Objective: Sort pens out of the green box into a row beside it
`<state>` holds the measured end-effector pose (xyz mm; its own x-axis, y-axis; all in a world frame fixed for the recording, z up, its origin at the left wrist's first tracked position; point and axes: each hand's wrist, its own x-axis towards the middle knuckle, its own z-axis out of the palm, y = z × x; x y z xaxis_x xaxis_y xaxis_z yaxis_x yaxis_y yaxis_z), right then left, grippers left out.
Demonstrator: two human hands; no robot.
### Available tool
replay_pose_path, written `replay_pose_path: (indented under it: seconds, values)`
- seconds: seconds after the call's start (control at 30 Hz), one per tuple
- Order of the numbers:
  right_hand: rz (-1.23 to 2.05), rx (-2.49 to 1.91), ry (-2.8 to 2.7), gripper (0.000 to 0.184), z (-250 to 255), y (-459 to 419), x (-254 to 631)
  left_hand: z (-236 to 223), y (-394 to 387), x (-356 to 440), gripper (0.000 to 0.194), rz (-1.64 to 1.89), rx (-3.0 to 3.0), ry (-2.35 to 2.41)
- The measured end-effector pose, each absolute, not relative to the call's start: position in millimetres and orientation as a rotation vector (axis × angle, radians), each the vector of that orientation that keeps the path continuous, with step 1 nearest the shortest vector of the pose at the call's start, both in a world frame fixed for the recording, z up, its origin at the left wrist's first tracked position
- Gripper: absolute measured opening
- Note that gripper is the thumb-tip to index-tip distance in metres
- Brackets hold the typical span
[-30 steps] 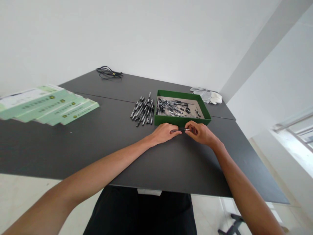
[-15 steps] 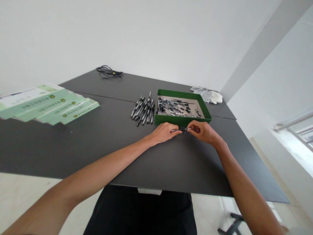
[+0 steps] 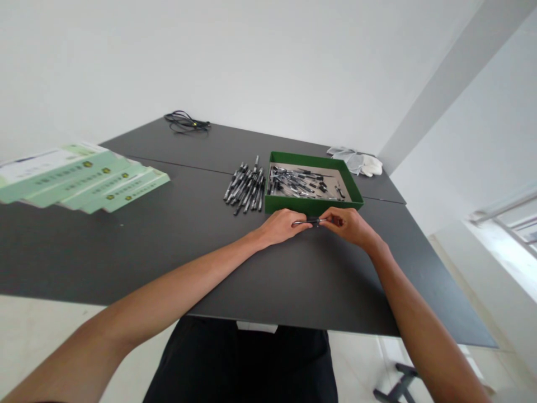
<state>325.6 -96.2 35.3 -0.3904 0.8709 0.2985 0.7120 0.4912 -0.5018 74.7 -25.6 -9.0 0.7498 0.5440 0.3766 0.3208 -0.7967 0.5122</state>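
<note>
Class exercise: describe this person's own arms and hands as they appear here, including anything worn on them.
The left forearm and right forearm are bare, with no sleeves in view. The left hand and right hand wear no gloves, and no watch or band shows at either wrist. Dark clothing shows below.

A slim black pen (image 3: 309, 222) with silver parts, held crosswise, gripped between the left hand (image 3: 283, 227) and right hand (image 3: 346, 226)

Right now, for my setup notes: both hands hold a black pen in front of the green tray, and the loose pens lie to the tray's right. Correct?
No: the head view shows the loose pens to the left of the green tray, not its right. The left hand and right hand do hold the black pen in front of it.
</note>
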Motion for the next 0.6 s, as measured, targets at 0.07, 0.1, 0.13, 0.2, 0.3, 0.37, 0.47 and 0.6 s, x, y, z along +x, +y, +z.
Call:
replay_pose_path:
  seconds: [0.07,0.1,0.13,0.2,0.3,0.37,0.47,0.6]
  values:
    - [0.396,-1.298,-2.213,0.021,34.4,-96.0,325.7,-9.2,-25.3,74.8,0.040,0.732,2.522,0.652]
    - [0.396,-1.295,-2.212,0.021,33.7,-95.9,325.6,-9.3,-25.2,74.9,0.040,0.733,2.519,0.650]
    - [0.396,-1.291,-2.211,0.021,32.8,-95.7,325.5,-9.5,-24.9,74.9,0.040,0.733,2.517,0.648]
    - [0.391,-1.284,-2.205,0.022,30.6,-95.2,325.1,-9.9,-24.4,74.8,0.040,0.730,2.515,0.644]
    - [0.394,-1.280,-2.191,0.023,26.2,-94.0,324.4,-10.7,-23.6,74.4,0.043,0.731,2.514,0.628]
    - [0.401,-1.273,-2.180,0.024,23.1,-93.0,324.1,-11.3,-23.0,74.1,0.043,0.729,2.512,0.623]
    - [0.395,-1.262,-2.177,0.024,19.4,-91.2,324.3,-12.1,-22.7,74.1,0.041,0.727,2.507,0.625]
    - [0.354,-1.277,-2.226,0.021,18.1,-89.4,324.7,-11.4,-23.3,74.6,0.041,0.721,2.505,0.652]
